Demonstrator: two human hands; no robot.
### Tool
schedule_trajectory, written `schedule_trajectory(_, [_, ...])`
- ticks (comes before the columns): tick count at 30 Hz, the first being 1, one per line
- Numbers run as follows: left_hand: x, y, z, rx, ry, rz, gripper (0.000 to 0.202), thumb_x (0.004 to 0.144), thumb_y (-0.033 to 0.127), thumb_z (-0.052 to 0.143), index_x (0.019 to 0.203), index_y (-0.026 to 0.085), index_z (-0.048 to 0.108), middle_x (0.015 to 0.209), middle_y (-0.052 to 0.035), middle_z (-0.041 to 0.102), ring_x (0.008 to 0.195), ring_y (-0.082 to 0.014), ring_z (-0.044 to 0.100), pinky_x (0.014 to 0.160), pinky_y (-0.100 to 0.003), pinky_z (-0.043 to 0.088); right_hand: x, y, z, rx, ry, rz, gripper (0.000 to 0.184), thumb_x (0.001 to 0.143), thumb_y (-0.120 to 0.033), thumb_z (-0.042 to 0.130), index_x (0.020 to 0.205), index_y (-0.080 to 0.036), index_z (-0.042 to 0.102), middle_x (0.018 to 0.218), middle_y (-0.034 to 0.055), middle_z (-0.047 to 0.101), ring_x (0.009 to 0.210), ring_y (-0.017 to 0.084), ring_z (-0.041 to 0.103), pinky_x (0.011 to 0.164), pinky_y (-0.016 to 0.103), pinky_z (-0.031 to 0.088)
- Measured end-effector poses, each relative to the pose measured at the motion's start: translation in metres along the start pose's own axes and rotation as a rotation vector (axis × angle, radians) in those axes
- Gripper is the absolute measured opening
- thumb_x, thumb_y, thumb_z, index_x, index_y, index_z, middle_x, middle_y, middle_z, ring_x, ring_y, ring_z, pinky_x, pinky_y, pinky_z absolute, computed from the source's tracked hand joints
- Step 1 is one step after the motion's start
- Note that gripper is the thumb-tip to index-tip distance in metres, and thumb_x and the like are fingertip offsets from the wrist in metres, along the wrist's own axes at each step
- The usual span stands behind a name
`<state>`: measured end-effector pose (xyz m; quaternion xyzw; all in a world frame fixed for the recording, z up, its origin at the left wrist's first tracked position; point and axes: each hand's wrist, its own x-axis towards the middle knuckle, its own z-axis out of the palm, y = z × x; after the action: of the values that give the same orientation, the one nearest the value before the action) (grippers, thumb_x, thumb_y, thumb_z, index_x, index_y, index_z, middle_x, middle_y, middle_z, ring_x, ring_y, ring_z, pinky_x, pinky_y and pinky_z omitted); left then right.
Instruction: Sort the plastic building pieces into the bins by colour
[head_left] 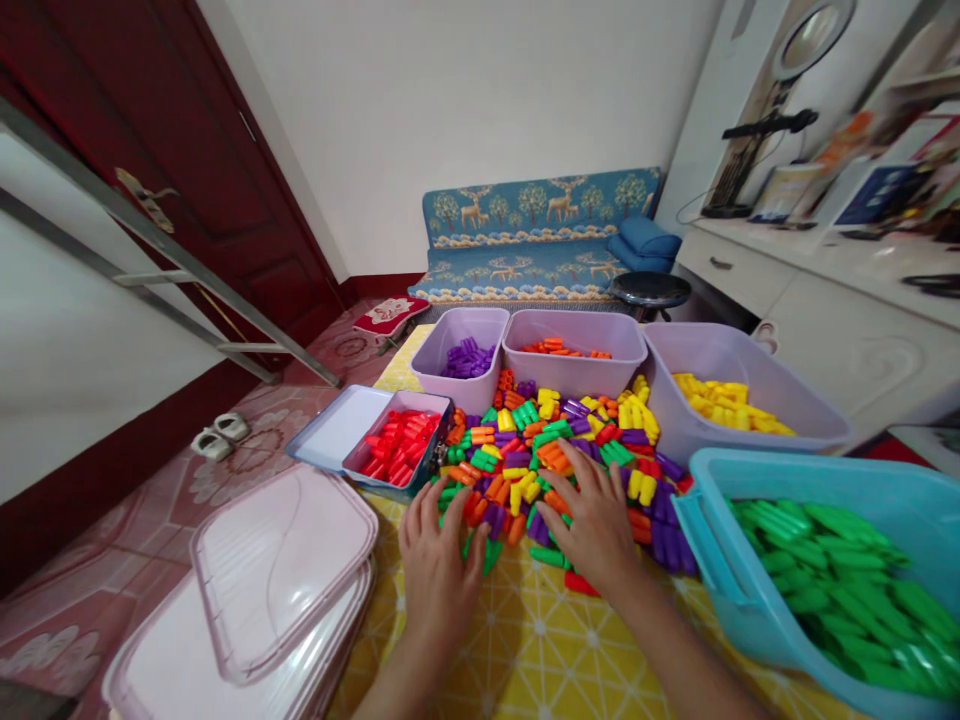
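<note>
A mixed pile of small plastic tube-shaped pieces (517,460) in green, orange, yellow, purple and red covers the middle of the table. My left hand (441,545) is at the pile's near left edge, fingers spread and bent, close to green and orange pieces. Over the right part of the pile lies my right hand (596,515), its fingers apart and an orange piece (555,457) by the fingertips. Neither hand visibly grips a piece, though the palms hide what is beneath them.
Lilac bins hold purple (469,358), orange (555,347) and yellow pieces (731,402) behind the pile. A hinged box (431,480) with red pieces stands left; a turquoise bin (750,600) with green ones, right. Stacked lids (285,570) lie front left on the yellow tablecloth (555,650).
</note>
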<state>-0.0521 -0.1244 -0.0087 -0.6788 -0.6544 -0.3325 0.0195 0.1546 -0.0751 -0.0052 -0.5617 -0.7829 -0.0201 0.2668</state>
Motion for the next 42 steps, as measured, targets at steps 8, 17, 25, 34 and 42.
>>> schedule_trajectory(8, [-0.032, -0.002, 0.018, -0.168, -0.090, -0.107, 0.053, 0.086, 0.033, 0.055, 0.137, 0.024, 0.042, 0.146, -0.0138, 0.030, 0.136, -0.0311, 0.030, 0.105, -0.054, 0.035, -0.004, 0.002, 0.004, 0.054, 0.050, 0.007, 0.026, 0.083, -0.035, 0.061, 0.107, -0.028, 0.067, 0.145, 0.0061, 0.043, 0.124, 0.030, 0.046, 0.110, 0.059, 0.018])
schedule_trajectory(17, [0.018, 0.046, 0.041, -0.529, -0.214, 0.106, 0.046, 0.083, 0.033, 0.062, 0.127, 0.025, 0.054, 0.138, -0.0111, 0.048, 0.136, -0.0300, 0.033, 0.109, -0.052, 0.032, -0.009, 0.008, 0.009, 0.121, 0.127, -0.011, 0.026, 0.086, -0.032, 0.055, 0.109, -0.023, 0.066, 0.144, 0.0099, 0.043, 0.125, 0.030, 0.046, 0.108, 0.057, 0.025])
schedule_trajectory(25, [0.099, 0.027, 0.057, -0.280, 0.010, 0.168, 0.037, 0.088, 0.030, 0.052, 0.124, 0.022, 0.056, 0.133, -0.0119, 0.052, 0.125, -0.0274, 0.045, 0.106, -0.047, 0.034, -0.009, 0.006, 0.008, 0.163, 0.174, -0.009, 0.022, 0.087, -0.033, 0.056, 0.103, -0.024, 0.067, 0.140, 0.0091, 0.047, 0.123, 0.029, 0.047, 0.107, 0.056, 0.027])
schedule_trajectory(34, [0.091, 0.015, 0.062, -0.079, -0.201, 0.116, 0.041, 0.086, 0.042, 0.052, 0.121, 0.022, 0.060, 0.109, -0.0119, 0.065, 0.104, -0.0293, 0.058, 0.093, -0.046, 0.042, -0.008, 0.007, 0.011, 0.227, 0.221, 0.008, 0.033, 0.087, -0.034, 0.055, 0.118, -0.023, 0.061, 0.143, 0.0105, 0.042, 0.127, 0.030, 0.045, 0.104, 0.052, 0.038])
schedule_trajectory(42, [0.065, 0.021, 0.073, -0.598, -0.205, 0.087, 0.059, 0.076, 0.009, 0.057, 0.133, 0.022, 0.046, 0.129, -0.0079, 0.058, 0.115, -0.0211, 0.056, 0.100, -0.037, 0.043, -0.010, 0.009, 0.018, 0.402, 0.219, 0.160, 0.064, 0.085, -0.034, 0.058, 0.142, -0.020, 0.032, 0.133, 0.0123, 0.055, 0.123, 0.028, 0.050, 0.101, 0.048, 0.042])
